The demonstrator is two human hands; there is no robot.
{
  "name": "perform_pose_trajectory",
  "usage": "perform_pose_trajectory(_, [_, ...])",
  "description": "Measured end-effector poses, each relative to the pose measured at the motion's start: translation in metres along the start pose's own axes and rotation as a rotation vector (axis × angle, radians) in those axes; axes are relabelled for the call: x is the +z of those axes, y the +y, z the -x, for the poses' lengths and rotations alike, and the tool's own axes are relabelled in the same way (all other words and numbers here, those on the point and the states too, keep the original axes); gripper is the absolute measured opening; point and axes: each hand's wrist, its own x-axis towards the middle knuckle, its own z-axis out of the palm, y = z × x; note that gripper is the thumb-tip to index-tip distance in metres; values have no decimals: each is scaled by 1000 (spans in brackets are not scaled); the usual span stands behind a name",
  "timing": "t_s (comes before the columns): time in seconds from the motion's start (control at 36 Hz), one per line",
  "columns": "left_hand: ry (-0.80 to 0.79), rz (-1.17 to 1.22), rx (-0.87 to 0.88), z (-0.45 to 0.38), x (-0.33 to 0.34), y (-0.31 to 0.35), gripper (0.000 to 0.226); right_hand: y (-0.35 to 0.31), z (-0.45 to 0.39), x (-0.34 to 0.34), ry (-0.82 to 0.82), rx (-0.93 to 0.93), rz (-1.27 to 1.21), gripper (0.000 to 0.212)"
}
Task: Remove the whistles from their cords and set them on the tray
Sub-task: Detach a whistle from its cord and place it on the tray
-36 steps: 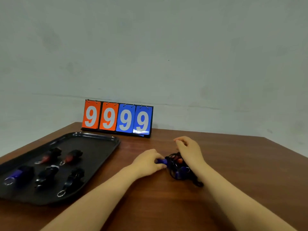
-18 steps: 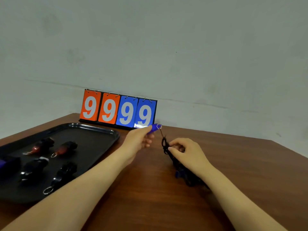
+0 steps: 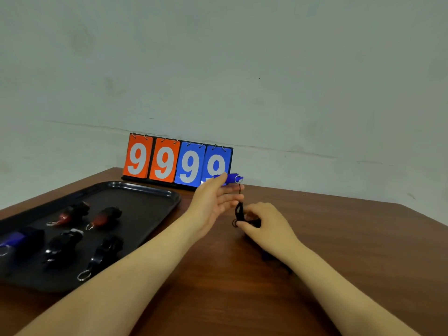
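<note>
The left hand [image 3: 213, 202] was raised above the table's far middle, pinching a blue whistle [image 3: 231, 178] at its fingertips, the other fingers extended. The right hand [image 3: 266, 226] sat lower, just beside it, fingers curled, pinching a black cord [image 3: 239, 213].

— Where does the single head view look from?
— From above the brown wooden table [image 3: 339, 275], facing forward and down, close over both forearms, grey wall beyond.
</note>
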Motion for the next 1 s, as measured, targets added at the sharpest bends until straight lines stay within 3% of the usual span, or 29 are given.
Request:
perform_pose_trajectory(0.06, [20, 34, -24, -2, -3, -1, 21, 1, 0, 0, -3, 25, -17, 13])
perform_pose_trajectory(0.25, [115, 129, -51, -7, -11, -5, 15, 0, 0, -8, 48, 138, -238, 13])
perform_pose_trajectory(0.33, [163, 27, -27, -8, -17, -7, 20, -7, 3, -18, 83, 189, -487, 18])
perform_pose_trajectory(0.47, [192, -259, -26, -12, -24, -7, 27, -5, 2, -23, 122, 254, -574, 24])
perform_pose_trajectory(0.56, [143, -530, -49, -14, -21, -12, 30, -7, 2, -27, 144, 249, -585, 27])
perform_pose_trajectory(0.64, [16, -679, -52, -17, -16, -24, 17, -10, 1, -30, 147, 231, -642, 31])
perform_pose_trajectory(0.69, [-89, -667, -60, -15, -9, -28, 12, -10, 1, -31, 140, 233, -669, 28])
perform_pose_trajectory(0.83, [-302, -649, -72, 1, -3, -30, 27, -7, 0, -33, 159, 270, -718, 26])
perform_pose_trajectory(1.0, [-303, -731, 18, -1, -7, -26, 29, -3, -1, -35, 189, 384, -906, 28])
